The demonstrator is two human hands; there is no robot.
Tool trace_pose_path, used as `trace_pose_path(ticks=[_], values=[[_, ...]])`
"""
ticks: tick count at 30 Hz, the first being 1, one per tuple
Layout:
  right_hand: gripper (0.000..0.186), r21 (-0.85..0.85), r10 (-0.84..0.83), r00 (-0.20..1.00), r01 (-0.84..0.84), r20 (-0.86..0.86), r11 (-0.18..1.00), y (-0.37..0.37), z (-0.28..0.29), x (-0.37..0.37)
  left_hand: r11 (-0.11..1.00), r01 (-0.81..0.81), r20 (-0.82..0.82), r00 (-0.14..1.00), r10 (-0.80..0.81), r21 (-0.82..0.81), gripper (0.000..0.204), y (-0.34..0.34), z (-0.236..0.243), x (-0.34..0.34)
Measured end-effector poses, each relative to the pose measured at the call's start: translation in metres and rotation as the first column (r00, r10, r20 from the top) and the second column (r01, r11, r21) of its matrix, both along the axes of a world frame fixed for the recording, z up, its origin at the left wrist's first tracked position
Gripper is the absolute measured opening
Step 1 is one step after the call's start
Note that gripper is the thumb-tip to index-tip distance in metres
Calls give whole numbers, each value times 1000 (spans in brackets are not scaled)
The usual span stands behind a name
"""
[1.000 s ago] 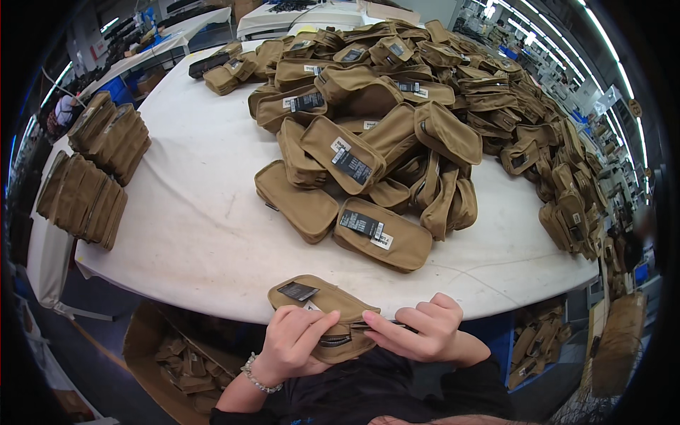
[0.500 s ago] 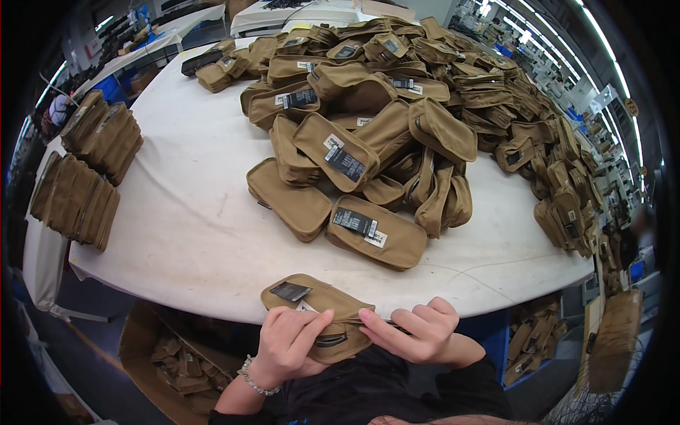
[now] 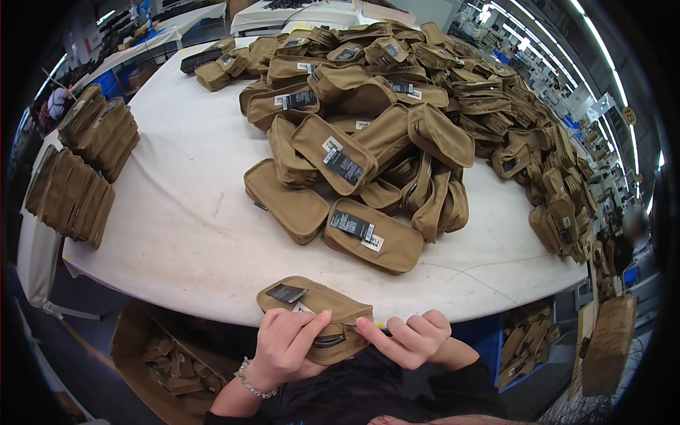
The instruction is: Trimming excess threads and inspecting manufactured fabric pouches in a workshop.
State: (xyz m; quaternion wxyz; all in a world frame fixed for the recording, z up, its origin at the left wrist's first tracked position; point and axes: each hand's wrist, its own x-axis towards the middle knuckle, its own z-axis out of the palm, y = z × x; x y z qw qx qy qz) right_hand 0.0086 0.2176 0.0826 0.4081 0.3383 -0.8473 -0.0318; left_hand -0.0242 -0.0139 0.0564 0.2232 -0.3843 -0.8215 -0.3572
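Note:
Over the table's near edge I hold a brown fabric zip pouch (image 3: 322,301) with a black tag and a white label on its upper face. My left hand (image 3: 287,343) is closed around its near side, thumb on top, beside a partly open dark zipper (image 3: 328,341). At the pouch's right end is my right hand (image 3: 407,340), its fingers curled and a fingertip against the corner. Something thin and dark shows by those fingers, too small and covered to name. Nearest on the table lies another tagged brown pouch (image 3: 372,237).
A large heap of brown pouches (image 3: 354,92) covers the far and right parts of the white table (image 3: 177,177). Two rows of pouches (image 3: 71,191) stand at the left edge. Below sit a cardboard box (image 3: 134,336) and a blue bin (image 3: 496,336) holding brown pieces.
My right hand has moved slightly left and down at the pouch's right end. The left hand keeps its hold. The whole view has shifted a little.

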Motion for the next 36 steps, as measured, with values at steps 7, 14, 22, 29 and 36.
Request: trace_pose_path(ticks=[7, 14, 22, 29, 36], values=[[50, -29, -20, 1000, 20, -1, 999, 0, -5, 3, 1000, 3, 0, 1000, -3, 7, 56, 0, -2, 0], [36, -39, -40, 997, 43, 61, 998, 1, -6, 9, 1000, 14, 3, 1000, -14, 12, 56, 0, -2, 1], [40, -168, 19, 993, 2, 121, 986, 1, 6, 0, 1000, 22, 6, 1000, -22, -5, 54, -1, -4, 2], [36, -80, 62, 989, -51, 138, 995, 6, 17, -11, 1000, 30, 10, 999, -30, -8, 53, -2, -4, 2], [31, 14, 88, 980, -91, 178, 996, 9, 26, -15, 999, 38, 16, 999, -38, -17, 54, -2, -4, 3]])
